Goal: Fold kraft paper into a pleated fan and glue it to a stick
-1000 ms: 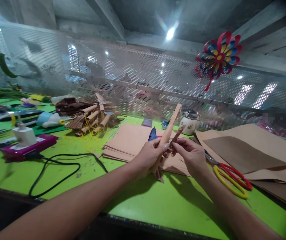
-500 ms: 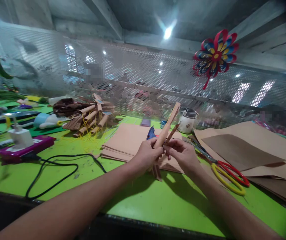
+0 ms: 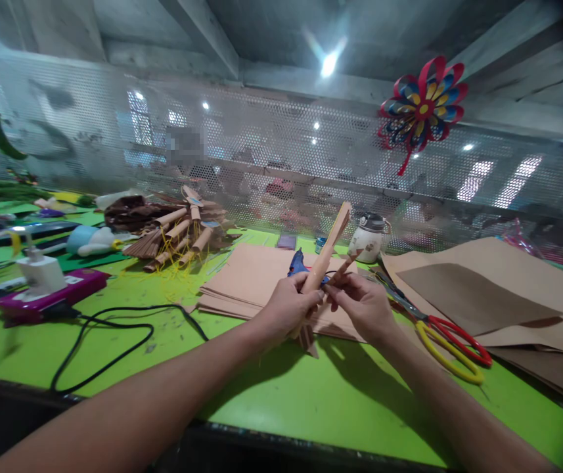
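Note:
My left hand (image 3: 292, 303) is closed around a rolled brown paper piece (image 3: 328, 253) that points up and away, its folded lower end showing beneath the hand. Just right of it, my right hand (image 3: 360, 303) pinches a thin brown paper strip (image 3: 346, 264) close to the roll. Behind both hands lies a stack of brown paper sheets (image 3: 242, 272) on the green table (image 3: 261, 407). A blue glue gun (image 3: 297, 262) rests on the stack, partly hidden by the left hand.
Scissors (image 3: 451, 348) and large brown sheets (image 3: 478, 295) lie at right. A jar (image 3: 368, 238) stands behind the hands. Bundled paper rolls (image 3: 182, 230) sit at back left, near a purple power strip (image 3: 54, 295) and black cable (image 3: 113, 307).
The thin strip in my right hand has swung slightly to the right, away from the roll. My left hand keeps its hold, almost unmoved.

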Demonstrator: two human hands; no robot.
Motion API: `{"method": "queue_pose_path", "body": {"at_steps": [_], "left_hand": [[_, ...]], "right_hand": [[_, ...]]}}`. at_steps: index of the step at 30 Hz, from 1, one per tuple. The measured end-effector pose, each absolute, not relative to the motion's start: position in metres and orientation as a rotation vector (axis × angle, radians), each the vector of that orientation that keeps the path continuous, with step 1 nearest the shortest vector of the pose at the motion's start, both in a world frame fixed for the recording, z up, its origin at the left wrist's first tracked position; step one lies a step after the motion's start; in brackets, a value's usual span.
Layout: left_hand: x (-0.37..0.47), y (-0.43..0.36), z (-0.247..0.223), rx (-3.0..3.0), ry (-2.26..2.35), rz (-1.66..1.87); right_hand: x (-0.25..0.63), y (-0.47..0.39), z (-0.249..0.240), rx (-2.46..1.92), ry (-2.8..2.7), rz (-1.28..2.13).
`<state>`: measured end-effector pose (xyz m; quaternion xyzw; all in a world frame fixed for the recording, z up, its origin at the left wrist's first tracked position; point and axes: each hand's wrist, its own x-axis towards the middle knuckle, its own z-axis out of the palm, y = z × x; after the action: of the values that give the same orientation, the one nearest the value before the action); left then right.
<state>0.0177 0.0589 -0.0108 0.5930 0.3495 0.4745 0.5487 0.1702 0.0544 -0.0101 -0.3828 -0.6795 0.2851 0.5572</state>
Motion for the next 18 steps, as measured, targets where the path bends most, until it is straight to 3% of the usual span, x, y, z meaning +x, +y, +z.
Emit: {"method": "queue_pose_path", "body": {"at_steps": [18], "left_hand": [[0.013, 0.055, -0.011, 1.591, 0.749, 0.984]], "right_hand": [[0.188, 0.051, -0.001, -0.855, -1.564, 0.543]]}}
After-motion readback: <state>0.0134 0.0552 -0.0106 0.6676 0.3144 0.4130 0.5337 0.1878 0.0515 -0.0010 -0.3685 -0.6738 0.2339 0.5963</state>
